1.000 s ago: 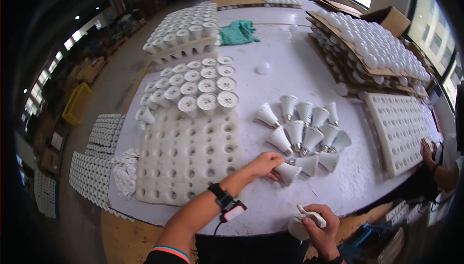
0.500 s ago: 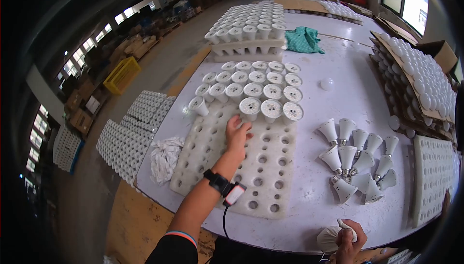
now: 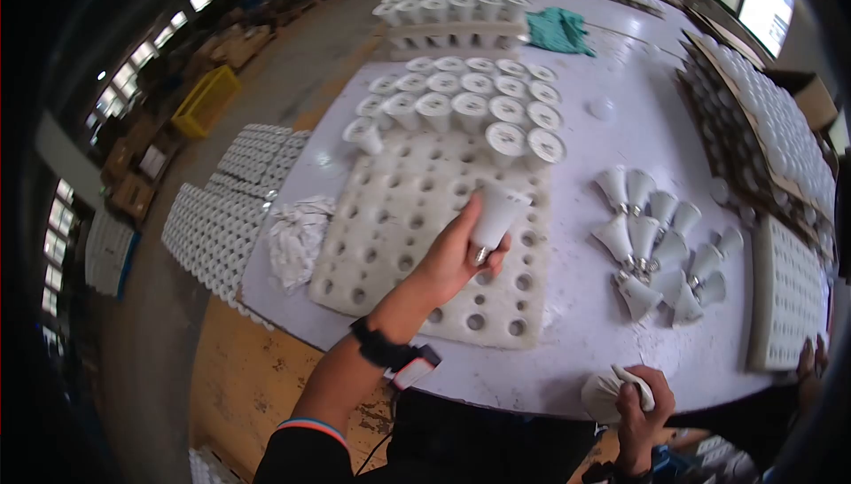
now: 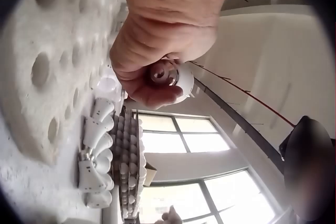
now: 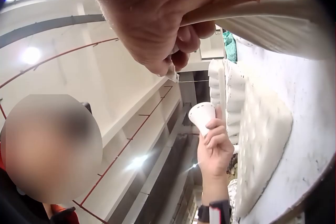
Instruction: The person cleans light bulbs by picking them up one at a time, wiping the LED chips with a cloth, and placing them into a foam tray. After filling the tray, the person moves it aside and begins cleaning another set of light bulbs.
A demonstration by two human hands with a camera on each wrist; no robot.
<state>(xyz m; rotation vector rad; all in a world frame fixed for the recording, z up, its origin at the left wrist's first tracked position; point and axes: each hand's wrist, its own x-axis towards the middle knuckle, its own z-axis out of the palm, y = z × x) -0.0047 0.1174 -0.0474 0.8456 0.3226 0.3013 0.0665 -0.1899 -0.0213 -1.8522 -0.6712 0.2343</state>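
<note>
OK so, head cam first: left hand has its thumb and fingers wrapped round a white bulb housing – screw end toward the person, wide end tipped up and away. It's over the pale foam tray, near the front of the rows of white housings standing wide end up in it. Right hand, down by the table edge, is clamped on the gathered neck of a whitish cloth bundle. Between the hands, a bit further back, there's a bunch of loose housings lying on the table, some touching. Crumpled white cloth sits just left of the tray, green cloth way at the back.

Left wrist cam: same grip close up, fingers curled round the housing w/ its metal screw tip facing the lens. Tray's holes run down one side, loose housings past it.

Right wrist cam: right hand's fingers are bunched on the cloth, which stretches off to one side – can't rly tell what's inside, prob too close to the lens tbh. Beyond it, left hand holds the housing up above the tray, wide end out.
</note>
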